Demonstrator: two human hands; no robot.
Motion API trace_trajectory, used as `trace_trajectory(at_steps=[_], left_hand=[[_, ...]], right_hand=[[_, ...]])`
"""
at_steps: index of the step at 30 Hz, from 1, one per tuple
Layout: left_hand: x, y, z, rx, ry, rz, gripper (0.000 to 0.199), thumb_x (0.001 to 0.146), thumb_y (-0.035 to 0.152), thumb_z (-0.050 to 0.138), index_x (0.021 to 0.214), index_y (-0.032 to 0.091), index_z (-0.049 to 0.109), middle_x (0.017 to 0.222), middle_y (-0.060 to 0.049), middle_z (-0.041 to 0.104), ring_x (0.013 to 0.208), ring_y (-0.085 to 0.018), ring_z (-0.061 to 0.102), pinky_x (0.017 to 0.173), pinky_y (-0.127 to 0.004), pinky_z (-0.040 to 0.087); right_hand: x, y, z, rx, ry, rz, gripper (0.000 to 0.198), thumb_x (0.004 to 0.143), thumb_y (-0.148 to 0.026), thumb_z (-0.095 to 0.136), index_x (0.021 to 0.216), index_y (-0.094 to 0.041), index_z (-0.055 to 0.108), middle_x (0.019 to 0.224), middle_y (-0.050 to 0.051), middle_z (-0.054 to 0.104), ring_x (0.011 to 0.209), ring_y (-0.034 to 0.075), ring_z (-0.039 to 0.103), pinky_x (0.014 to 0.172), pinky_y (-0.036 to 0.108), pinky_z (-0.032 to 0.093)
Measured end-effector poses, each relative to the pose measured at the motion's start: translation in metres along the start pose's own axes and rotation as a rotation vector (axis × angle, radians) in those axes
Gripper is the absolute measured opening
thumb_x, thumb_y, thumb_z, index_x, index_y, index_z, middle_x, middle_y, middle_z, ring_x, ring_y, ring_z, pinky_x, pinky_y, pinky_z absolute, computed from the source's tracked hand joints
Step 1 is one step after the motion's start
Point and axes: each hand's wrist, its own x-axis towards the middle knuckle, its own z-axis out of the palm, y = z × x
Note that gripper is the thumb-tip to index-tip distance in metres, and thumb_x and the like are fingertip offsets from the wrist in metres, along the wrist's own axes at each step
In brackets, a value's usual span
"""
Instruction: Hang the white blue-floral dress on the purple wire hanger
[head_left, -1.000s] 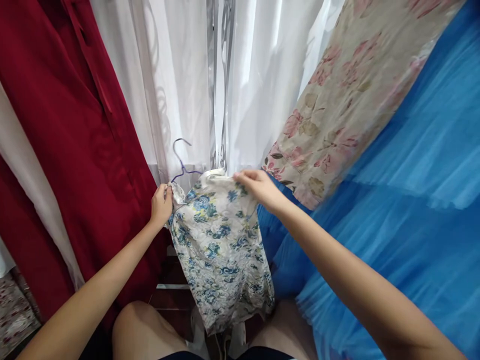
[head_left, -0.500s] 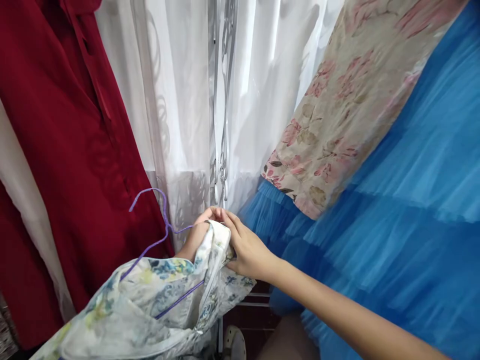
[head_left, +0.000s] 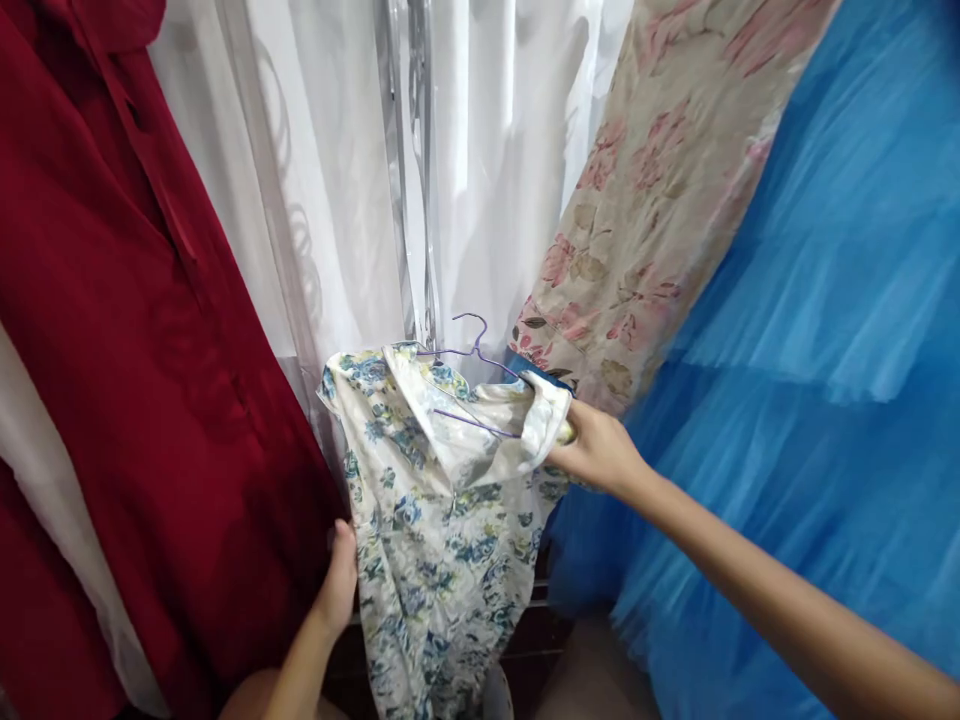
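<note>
A white dress (head_left: 442, 560) with blue and yellow flowers hangs upright before me on a thin purple hanger (head_left: 478, 350). The hanger's hook points up, and its lower bar shows through the neck opening. My right hand (head_left: 604, 450) is closed on the dress's right shoulder at the hanger's end; some fingers are hidden by the cloth. Lower down, my left hand (head_left: 341, 575) is beside the dress's left edge. Its thumb side shows, the other fingers are hidden, and I cannot tell whether it grips the cloth.
A long dark red garment (head_left: 150, 360) hangs at the left. White curtains (head_left: 480, 180) and a shiny metal post (head_left: 411, 170) stand behind. On the right hang a beige floral garment (head_left: 637, 200) and a blue tulle skirt (head_left: 817, 400).
The dress has come upright and swung toward the middle, with both shoulders now over the hanger. My left hand has left the shoulder and dropped to the dress's left side; my right hand moved right.
</note>
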Motion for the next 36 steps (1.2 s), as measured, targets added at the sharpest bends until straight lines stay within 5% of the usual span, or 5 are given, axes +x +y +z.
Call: trace_trajectory(at_steps=[12, 17, 23, 30, 36], left_hand=[[-0.066, -0.103, 0.046, 0.061, 0.184, -0.297, 0.055, 0.074, 0.054, 0.048, 0.124, 0.035, 0.062, 0.107, -0.005, 0.071, 0.133, -0.035, 0.047, 0.104, -0.049, 0.044], [-0.083, -0.127, 0.050, -0.199, 0.290, -0.354, 0.064, 0.071, 0.047, 0.044, 0.130, 0.030, 0.059, 0.116, -0.006, 0.070, 0.133, -0.033, 0.049, 0.097, -0.046, 0.050], [-0.088, -0.119, 0.042, -0.201, 0.169, -0.328, 0.058, 0.076, 0.047, 0.048, 0.129, 0.028, 0.061, 0.121, -0.008, 0.068, 0.133, -0.033, 0.049, 0.100, -0.043, 0.049], [-0.097, -0.112, 0.069, -0.283, 0.399, -0.342, 0.065, 0.076, 0.043, 0.057, 0.137, 0.026, 0.050, 0.123, -0.012, 0.065, 0.123, -0.035, 0.057, 0.095, -0.044, 0.052], [-0.089, -0.090, 0.067, 0.167, 0.715, 0.396, 0.070, 0.073, 0.034, 0.075, 0.135, 0.021, 0.043, 0.133, -0.015, 0.051, 0.120, -0.032, 0.054, 0.101, -0.047, 0.045]], right_hand=[[-0.009, -0.011, -0.027, 0.051, 0.022, -0.350, 0.055, 0.071, -0.030, 0.070, 0.124, -0.021, 0.059, 0.130, 0.014, 0.060, 0.114, 0.036, 0.058, 0.090, 0.043, 0.047], [-0.086, -0.048, 0.037, 0.446, 0.366, -0.005, 0.043, 0.089, -0.032, 0.058, 0.131, -0.027, 0.052, 0.132, 0.013, 0.056, 0.124, 0.036, 0.050, 0.104, 0.055, 0.038], [-0.163, -0.105, 0.135, 1.127, -0.177, 0.364, 0.031, 0.090, -0.055, 0.051, 0.076, -0.028, 0.052, 0.065, 0.001, 0.050, 0.059, 0.023, 0.049, 0.055, 0.037, 0.041], [-0.151, -0.111, 0.129, 1.278, -0.312, 0.405, 0.041, 0.090, -0.056, 0.055, 0.068, -0.023, 0.047, 0.055, -0.004, 0.042, 0.051, 0.013, 0.034, 0.052, 0.028, 0.027], [-0.173, -0.095, 0.116, 1.356, -0.318, 0.601, 0.045, 0.087, -0.058, 0.060, 0.068, -0.018, 0.054, 0.044, -0.007, 0.041, 0.040, 0.007, 0.030, 0.045, 0.024, 0.021]])
